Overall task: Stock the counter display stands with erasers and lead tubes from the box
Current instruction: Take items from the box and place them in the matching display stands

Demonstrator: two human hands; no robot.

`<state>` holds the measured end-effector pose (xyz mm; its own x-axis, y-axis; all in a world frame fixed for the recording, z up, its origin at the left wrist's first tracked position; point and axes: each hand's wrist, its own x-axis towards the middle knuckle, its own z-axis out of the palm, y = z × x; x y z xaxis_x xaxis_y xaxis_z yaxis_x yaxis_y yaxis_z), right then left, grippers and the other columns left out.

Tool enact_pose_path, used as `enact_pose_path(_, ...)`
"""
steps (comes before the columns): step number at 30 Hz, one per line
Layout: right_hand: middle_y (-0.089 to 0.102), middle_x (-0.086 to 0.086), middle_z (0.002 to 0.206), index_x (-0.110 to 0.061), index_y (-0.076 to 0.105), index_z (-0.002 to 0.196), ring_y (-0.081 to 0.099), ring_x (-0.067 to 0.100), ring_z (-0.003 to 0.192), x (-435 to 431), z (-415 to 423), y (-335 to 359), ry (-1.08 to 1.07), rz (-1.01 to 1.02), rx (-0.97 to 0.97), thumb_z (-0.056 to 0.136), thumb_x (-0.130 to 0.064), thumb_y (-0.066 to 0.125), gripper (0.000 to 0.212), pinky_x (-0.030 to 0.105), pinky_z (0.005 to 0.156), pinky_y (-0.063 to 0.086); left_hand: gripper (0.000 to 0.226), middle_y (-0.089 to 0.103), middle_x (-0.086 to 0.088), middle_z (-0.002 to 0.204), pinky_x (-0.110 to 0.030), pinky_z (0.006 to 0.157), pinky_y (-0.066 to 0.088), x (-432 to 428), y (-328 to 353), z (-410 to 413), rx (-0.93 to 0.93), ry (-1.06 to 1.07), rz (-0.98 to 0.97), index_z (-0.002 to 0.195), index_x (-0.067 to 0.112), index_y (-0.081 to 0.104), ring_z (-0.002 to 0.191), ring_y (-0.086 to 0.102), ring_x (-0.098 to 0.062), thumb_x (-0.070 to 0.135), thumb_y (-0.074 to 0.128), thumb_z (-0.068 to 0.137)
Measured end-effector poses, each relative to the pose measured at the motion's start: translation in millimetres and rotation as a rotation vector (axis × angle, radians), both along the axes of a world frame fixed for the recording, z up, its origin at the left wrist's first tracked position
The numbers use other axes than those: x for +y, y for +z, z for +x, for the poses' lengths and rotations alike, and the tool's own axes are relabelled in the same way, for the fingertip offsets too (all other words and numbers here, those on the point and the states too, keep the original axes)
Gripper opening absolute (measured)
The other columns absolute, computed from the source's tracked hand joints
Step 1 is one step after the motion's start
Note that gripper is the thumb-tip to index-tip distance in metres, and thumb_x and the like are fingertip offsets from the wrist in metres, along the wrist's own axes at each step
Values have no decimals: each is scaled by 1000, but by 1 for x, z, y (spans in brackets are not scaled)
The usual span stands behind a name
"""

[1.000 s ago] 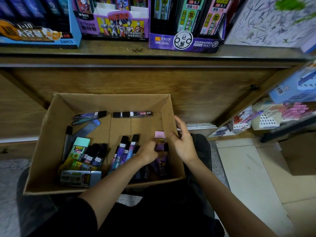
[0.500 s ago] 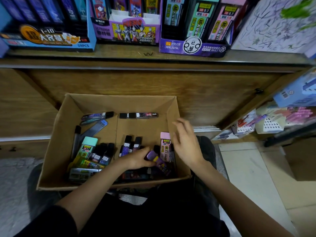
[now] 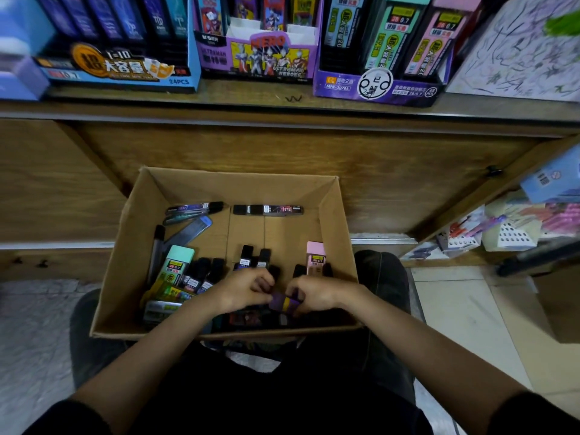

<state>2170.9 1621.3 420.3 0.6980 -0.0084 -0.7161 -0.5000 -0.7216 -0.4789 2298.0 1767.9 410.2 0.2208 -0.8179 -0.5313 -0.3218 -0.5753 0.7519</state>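
Small purple lead tube with yellow band (image 3: 284,302): low in the open brown cardboard box (image 3: 333,221), near its front wall. Left hand (image 3: 244,293) and right hand (image 3: 320,293) each pinch one end, fingers curled. Pink-capped tube (image 3: 315,259) stands just behind. Purple cardboard display stand (image 3: 376,87) sits on the wooden counter (image 3: 282,113) above.

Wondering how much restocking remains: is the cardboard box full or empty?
Partly filled: the cardboard box holds scattered lead tubes, with bare floor showing in its middle.
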Motion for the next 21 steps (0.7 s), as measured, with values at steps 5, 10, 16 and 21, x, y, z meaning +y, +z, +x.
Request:
enact_pose_path(5,63,16,100,-1,64,105,49,20,81,4,0,-4,30,30,33,86,-19,65,26,12,50,35,57,49,-8,117,-33,90,43,2,1,19,-335,332,1,123,10,44,110,51,-23,32,73,79)
enact_pose_path(10,56,5,85,-5,67,97,49,19,78,2,0,-1,65,8,43,87,-20,63,18,25,60,35,74,45,-14,134,-41,101,40,-7,-8,22,-389,225,220,131,9,43,122,46,-30,54,67,78)
enact_pose_path(16,54,8,80,-18,51,72,49,15,74,-11,2,1,-470,45,-234,86,-15,64,19,26,64,36,98,37,-12,137,-43,102,33,-20,-15,15,-621,94,399,137,13,29,128,38,-29,74,60,67)
enact_pose_path(21,62,10,89,-11,60,83,52,11,88,-14,2,-5,-740,200,-333,85,-10,64,5,25,79,39,92,32,-13,138,-42,102,30,-25,-20,8,-634,92,436,139,14,31,128,35,-30,70,57,72)
